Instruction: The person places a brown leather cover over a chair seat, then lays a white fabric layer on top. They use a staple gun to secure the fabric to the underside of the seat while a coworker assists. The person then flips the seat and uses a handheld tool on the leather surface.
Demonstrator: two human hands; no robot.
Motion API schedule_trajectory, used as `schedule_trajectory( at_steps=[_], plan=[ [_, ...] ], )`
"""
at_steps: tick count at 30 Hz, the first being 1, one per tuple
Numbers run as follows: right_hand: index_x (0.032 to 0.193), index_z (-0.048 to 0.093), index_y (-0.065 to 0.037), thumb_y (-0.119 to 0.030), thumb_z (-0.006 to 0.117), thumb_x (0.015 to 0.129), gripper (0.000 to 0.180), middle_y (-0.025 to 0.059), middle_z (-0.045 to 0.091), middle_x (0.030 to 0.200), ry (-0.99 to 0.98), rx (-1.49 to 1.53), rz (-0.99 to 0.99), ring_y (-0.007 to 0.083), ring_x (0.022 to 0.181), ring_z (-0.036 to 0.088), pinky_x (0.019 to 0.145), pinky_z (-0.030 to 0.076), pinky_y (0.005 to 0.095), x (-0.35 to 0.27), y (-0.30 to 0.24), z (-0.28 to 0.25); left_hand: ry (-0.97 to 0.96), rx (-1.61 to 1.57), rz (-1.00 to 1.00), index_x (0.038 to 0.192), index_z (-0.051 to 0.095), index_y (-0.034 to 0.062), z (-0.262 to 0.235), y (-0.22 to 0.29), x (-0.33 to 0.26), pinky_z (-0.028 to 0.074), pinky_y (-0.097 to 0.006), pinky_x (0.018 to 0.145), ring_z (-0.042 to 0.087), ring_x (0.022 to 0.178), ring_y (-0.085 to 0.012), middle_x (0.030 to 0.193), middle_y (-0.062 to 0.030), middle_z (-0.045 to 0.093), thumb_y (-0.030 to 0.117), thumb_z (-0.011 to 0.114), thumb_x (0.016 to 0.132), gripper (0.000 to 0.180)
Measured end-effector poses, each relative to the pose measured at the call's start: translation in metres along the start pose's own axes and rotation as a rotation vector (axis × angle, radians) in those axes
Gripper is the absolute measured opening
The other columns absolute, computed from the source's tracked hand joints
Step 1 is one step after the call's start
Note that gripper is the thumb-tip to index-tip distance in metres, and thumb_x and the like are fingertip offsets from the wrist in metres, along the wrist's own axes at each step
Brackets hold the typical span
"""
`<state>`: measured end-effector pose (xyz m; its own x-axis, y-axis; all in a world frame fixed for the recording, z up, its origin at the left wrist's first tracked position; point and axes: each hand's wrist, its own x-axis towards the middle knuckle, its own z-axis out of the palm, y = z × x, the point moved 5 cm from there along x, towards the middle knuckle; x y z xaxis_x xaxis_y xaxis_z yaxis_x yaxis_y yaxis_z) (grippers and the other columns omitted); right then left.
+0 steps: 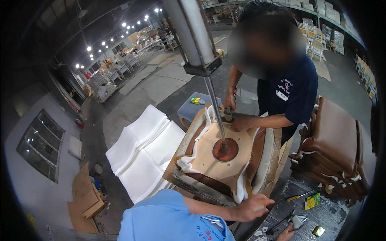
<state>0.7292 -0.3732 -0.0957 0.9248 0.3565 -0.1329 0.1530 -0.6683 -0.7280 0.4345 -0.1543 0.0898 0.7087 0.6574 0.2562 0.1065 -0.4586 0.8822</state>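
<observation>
An upturned chair seat lies on the bench: a plywood seat board (205, 158) with white foam (189, 162) and a brown cover (207, 182) wrapped round its edge. A round red press pad (225, 150) on a steel rod (215, 104) bears down on the board. My left hand (253, 207) is closed on the near edge of the seat. My right hand (286, 233) shows only partly at the lower rim, next to a black hand tool (295, 221). Across the seat, a co-worker in a dark shirt (287, 92) holds a small tool (228, 114) at the far edge.
Brown upholstered seats (337, 148) are stacked at the right. White foam sheets (140, 152) lie at the left. A yellow-handled screwdriver (297, 197) and a yellow-green box (313, 201) rest on the dark bench. A grey bin (193, 110) stands behind, with cardboard (84, 197) on the floor.
</observation>
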Motion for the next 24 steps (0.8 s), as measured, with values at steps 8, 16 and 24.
schedule_trajectory(
  at_steps=[8, 16, 24],
  plan=[
    [0.145, 0.065, 0.005, -0.064, 0.066, 0.103, 0.081, 0.0328, 0.074, 0.131, 0.163, -0.181, 0.047, 0.0475, 0.118, 0.073, 0.102, 0.056, 0.0542, 0.002, 0.063, 0.026, 0.353, 0.967, -0.36, 0.137, 0.071, 0.0128, -0.126, -0.111, -0.074, 0.045, -0.051, 0.101, 0.064, 0.113, -0.0329, 0.116, -0.0096, 0.065, 0.028, 0.069, 0.106, 0.035],
    [0.14, 0.068, 0.005, -0.062, 0.065, 0.103, 0.077, 0.0326, 0.075, 0.127, 0.044, -0.308, 0.243, 0.0477, 0.116, 0.073, 0.1, 0.057, 0.0544, 0.019, 0.122, 0.042, 0.196, 0.914, -0.34, 0.138, 0.069, 0.0126, -0.116, -0.112, -0.058, 0.046, -0.052, 0.101, 0.063, 0.113, -0.0359, 0.12, -0.0124, 0.066, 0.026, 0.069, 0.105, 0.035],
    [0.135, 0.071, 0.005, -0.06, 0.065, 0.104, 0.073, 0.0324, 0.076, 0.124, -0.036, -0.351, 0.278, 0.048, 0.115, 0.074, 0.098, 0.057, 0.0546, 0.031, 0.139, 0.043, 0.192, 0.944, -0.359, 0.139, 0.068, 0.0123, -0.116, -0.11, -0.058, 0.046, -0.051, 0.1, 0.062, 0.113, -0.0354, 0.119, -0.0123, 0.065, 0.026, 0.07, 0.104, 0.037]
  ],
)
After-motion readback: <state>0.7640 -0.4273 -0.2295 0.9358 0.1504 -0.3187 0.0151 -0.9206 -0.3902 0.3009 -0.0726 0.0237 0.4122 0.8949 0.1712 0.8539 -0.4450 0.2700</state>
